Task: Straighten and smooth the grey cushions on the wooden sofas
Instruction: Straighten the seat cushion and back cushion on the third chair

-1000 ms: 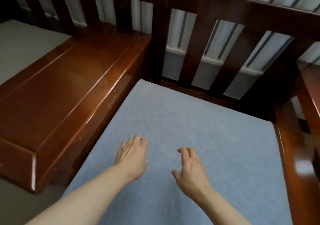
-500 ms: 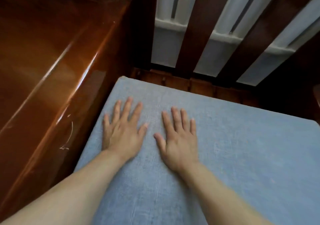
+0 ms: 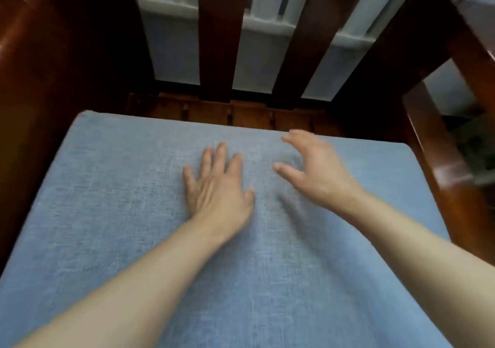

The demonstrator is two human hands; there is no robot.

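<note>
While the left hand point(image 3: 218, 184) lay flat, fingers straight, on the grey cushion point(image 3: 107, 214) seated in the wooden sofa point(image 3: 444, 165), the right hand point(image 3: 316, 171) hovered just above it, fingers loosely spread, holding nothing. Smoothing would go best with both palms flat, sweeping outward toward the edges.

The cushion point(image 3: 134, 214) is blue-grey with a fine woven fleck; the sofa frame point(image 3: 217, 40) is glossy reddish-brown.

The left hand point(image 3: 218, 187) lies flat, palm down, fingers straight and slightly spread. The right hand point(image 3: 318, 172) is raised, blurred, fingers loosely bent, thumb apart.
</note>
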